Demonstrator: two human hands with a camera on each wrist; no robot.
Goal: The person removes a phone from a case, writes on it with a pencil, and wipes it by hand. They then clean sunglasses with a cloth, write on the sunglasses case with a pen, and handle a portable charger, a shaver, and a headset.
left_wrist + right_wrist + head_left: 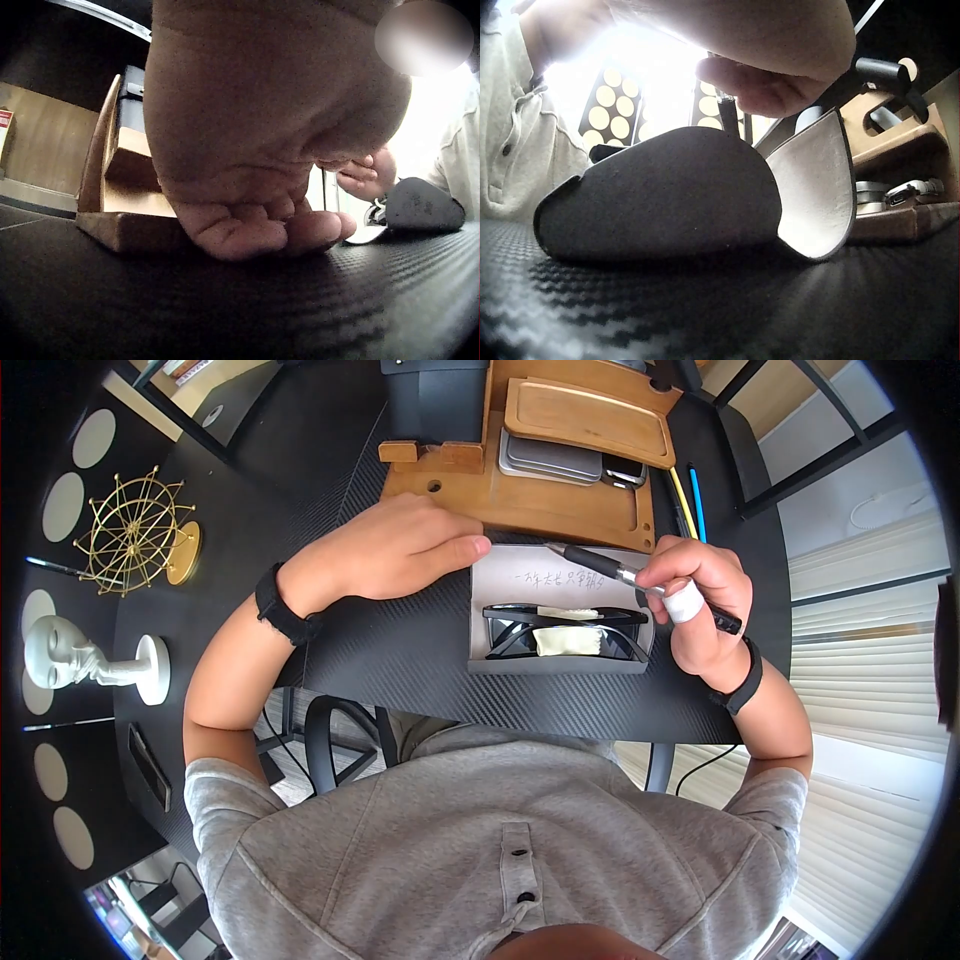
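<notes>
An open glasses case lies on the black table, its pale inner lid bearing a line of handwriting. Inside are black-framed glasses and a pale yellow cloth. My right hand, with white tape round one digit, grips a black and silver pen over the lid; its tip points to the upper left. At the lid's left corner, my left hand pinches the edge, thumb on top. In the left wrist view, that hand's fingers curl in low against the table.
Behind the case stands a wooden organizer with a tray and flat metal tins. Yellow and blue pencils lie to its right. On the left are a gold wheel ornament, a white figurine and a phone.
</notes>
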